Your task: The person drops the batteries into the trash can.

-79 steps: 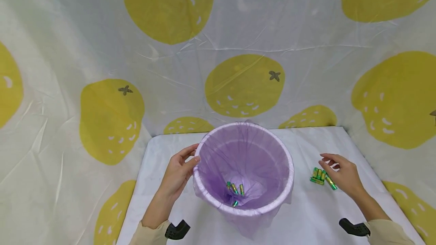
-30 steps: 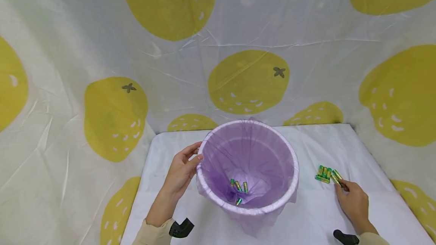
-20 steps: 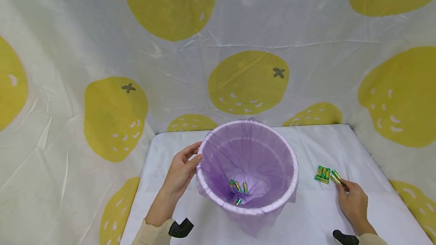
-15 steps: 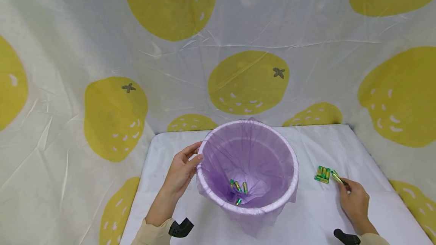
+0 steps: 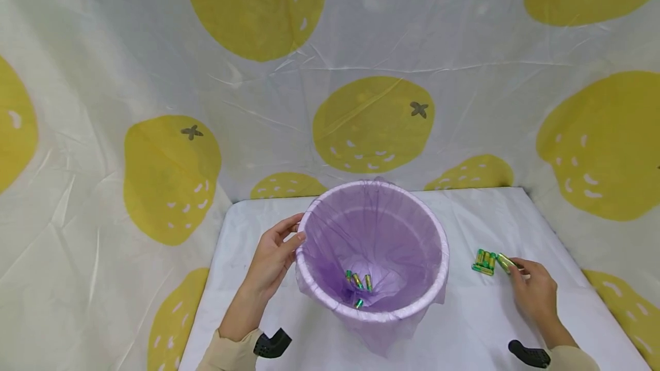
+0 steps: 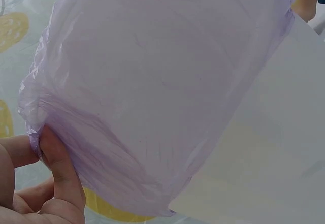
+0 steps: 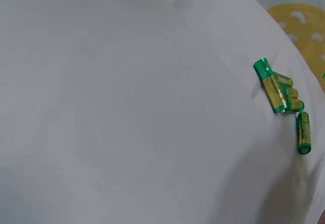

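Observation:
A bin (image 5: 307,279) lined with a purple bag stands in the middle of the head view. My left hand (image 5: 273,256) pinches its left rim, thumb near the inner edge. In the left wrist view, those fingers (image 6: 61,168) grip the gathered purple bag (image 6: 137,82). Several green and gold batteries (image 5: 358,283) lie at the bottom of the bag. To the right of the bin my right hand (image 5: 537,293) holds a battery (image 5: 505,263) between thumb and fingers, close over the table. The right wrist view shows batteries (image 7: 274,89) on the cloth, the hand almost wholly out of frame.
A small cluster of batteries (image 5: 483,261) lies just left of the right hand. The table (image 5: 464,325) has a white cover. Behind and at both sides hangs a pale curtain (image 5: 268,102) with yellow fruit prints.
My right hand has come down from over the batteries, its fingers closing on one at the cluster's right side, and now turns slightly upward. The left hand keeps its grip on the rim.

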Available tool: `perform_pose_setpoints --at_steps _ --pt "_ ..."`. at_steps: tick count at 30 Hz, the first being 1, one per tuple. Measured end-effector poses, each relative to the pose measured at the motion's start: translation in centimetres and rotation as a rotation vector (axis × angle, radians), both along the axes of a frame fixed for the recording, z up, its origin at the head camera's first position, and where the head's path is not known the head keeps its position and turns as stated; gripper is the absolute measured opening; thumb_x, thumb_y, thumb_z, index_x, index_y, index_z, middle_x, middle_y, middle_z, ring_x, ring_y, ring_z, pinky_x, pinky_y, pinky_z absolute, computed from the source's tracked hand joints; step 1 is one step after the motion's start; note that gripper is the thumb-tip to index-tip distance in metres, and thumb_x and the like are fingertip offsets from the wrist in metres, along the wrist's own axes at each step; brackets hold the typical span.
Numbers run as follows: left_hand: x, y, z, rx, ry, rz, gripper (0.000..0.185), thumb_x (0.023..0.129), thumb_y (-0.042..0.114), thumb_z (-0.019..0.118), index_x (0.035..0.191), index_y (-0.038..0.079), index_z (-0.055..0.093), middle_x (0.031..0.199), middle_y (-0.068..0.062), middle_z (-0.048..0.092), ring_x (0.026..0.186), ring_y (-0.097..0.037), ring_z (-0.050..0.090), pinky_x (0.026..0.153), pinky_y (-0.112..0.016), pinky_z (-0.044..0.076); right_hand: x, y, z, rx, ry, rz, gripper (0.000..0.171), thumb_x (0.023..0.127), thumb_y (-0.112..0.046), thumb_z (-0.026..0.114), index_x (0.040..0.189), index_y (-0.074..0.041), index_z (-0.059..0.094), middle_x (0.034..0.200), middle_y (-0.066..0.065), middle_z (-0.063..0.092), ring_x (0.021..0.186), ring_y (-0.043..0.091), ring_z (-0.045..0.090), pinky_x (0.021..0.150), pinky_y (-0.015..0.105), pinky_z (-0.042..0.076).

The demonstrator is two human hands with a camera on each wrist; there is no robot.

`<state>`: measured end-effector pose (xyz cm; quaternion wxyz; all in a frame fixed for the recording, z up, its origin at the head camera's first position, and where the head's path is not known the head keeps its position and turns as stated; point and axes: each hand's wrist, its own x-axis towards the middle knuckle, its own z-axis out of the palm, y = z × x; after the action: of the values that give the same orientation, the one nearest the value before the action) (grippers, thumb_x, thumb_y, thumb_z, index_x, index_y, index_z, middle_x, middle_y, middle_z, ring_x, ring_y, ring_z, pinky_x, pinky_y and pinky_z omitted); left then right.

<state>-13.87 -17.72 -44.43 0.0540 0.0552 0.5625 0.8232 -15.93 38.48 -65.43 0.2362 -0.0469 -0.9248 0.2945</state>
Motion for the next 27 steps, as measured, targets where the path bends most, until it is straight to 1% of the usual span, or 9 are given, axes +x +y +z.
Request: perform_pose_setpoints --at_steps 4,9,13,20,23,25,27 --pt "0.0 0.0 0.0 0.001 -0.007 -0.002 0.052 0.099 -0.006 0.063 0.147 -0.011 0.045 0.114 -0.012 0.051 0.083 -0.015 0.063 0.069 -0.023 0.056 -0.5 -0.4 1.1 0.01 -0.002 0.037 0.018 0.095 0.0 0.07 0.112 0.004 0.072 0.1 0.02 0.064 0.083 0.021 0.052 0.064 0.023 0.037" --pt "0.0 0.0 0.0 0.002 -0.013 0.005 0.052 0.099 -0.006 0.063 0.148 -0.011 0.045 0.114 -0.012 0.051 0.084 -0.014 0.062 0.068 -0.022 0.056 -1.2 -1.1 2.3 0.016 0.021 0.105 0.017 0.093 0.001 0.072 0.11 0.002 0.072 0.098 0.018 0.064 0.082 0.014 0.051 0.063 0.013 0.037" --pt "0.0 0.0 0.1 0.003 -0.015 0.005 0.053 0.099 -0.006 0.063 0.148 -0.011 0.045 0.115 -0.012 0.05 0.084 -0.014 0.062 0.068 -0.022 0.056 -1.7 -1.6 2.9 0.025 0.017 0.136 0.016 0.092 0.001 0.074 0.108 0.001 0.073 0.095 0.014 0.063 0.081 0.011 0.049 0.063 0.01 0.037" --pt "0.0 0.0 0.1 -0.003 -0.006 0.002 0.053 0.099 -0.005 0.063 0.148 -0.011 0.044 0.115 -0.012 0.05 0.084 -0.014 0.062 0.069 -0.022 0.056 -2.4 -2.5 4.3 0.036 -0.008 0.172 0.017 0.093 0.001 0.074 0.11 0.001 0.072 0.097 0.014 0.063 0.082 0.021 0.052 0.065 0.008 0.037" --pt "0.0 0.0 0.1 -0.002 -0.005 0.002 0.053 0.099 -0.005 0.063 0.148 -0.011 0.044 0.115 -0.012 0.05 0.085 -0.014 0.062 0.07 -0.022 0.056 -2.6 -2.9 5.1 0.03 -0.005 0.196 0.018 0.093 0.002 0.074 0.11 0.002 0.071 0.098 0.016 0.064 0.082 0.023 0.055 0.066 0.005 0.036" --pt "0.0 0.0 0.0 -0.002 -0.006 0.002 0.053 0.099 -0.005 0.063 0.148 -0.011 0.044 0.115 -0.012 0.05 0.085 -0.015 0.062 0.07 -0.022 0.056 -2.8 -3.1 5.7 0.024 0.008 0.22 0.019 0.091 0.003 0.075 0.11 0.002 0.071 0.099 0.016 0.064 0.082 0.02 0.055 0.068 0.003 0.036" --pt "0.0 0.0 0.0 0.0 -0.009 0.0 0.053 0.099 -0.005 0.063 0.148 -0.011 0.044 0.115 -0.012 0.05 0.085 -0.015 0.062 0.069 -0.022 0.056 -3.0 -3.3 6.3 0.016 0.027 0.248 0.02 0.09 0.005 0.076 0.11 0.003 0.072 0.099 0.016 0.064 0.083 0.014 0.055 0.071 0.0 0.036"
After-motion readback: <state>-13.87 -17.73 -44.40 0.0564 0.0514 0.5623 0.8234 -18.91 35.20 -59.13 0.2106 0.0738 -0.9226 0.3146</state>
